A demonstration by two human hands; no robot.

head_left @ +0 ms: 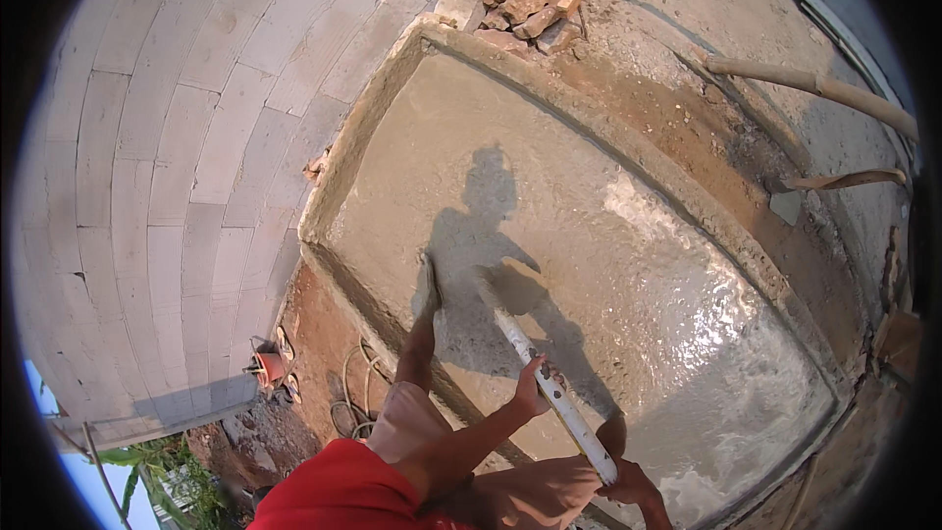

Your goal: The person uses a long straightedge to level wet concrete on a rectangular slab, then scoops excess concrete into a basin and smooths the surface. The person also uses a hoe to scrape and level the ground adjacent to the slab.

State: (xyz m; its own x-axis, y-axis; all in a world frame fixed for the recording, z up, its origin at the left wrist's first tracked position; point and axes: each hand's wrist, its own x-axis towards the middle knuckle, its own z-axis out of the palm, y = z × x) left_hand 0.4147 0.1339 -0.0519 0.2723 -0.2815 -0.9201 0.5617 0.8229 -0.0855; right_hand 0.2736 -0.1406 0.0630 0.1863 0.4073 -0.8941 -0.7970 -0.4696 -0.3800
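My left hand (533, 387) grips a long white, mud-spattered pole (518, 334) around its middle. Lower down, my right hand (620, 484) is closed around the same pole near its end. The pole's far end dips into wet grey cement mix (392, 167) inside a concrete-rimmed rectangular trough (579, 108); whatever is on that end is submerged or hidden. My legs show below, one bare foot (428, 285) coated in the mix inside the trough. My shadow lies across the wet surface.
A pale block wall (167, 177) stands on the left, with a red bucket (268, 366), sandals and a coiled hose (348, 410) at its foot. Rubble and bricks (520, 2) lie beyond the trough. Wooden-handled tools (814, 88) rest along the right.
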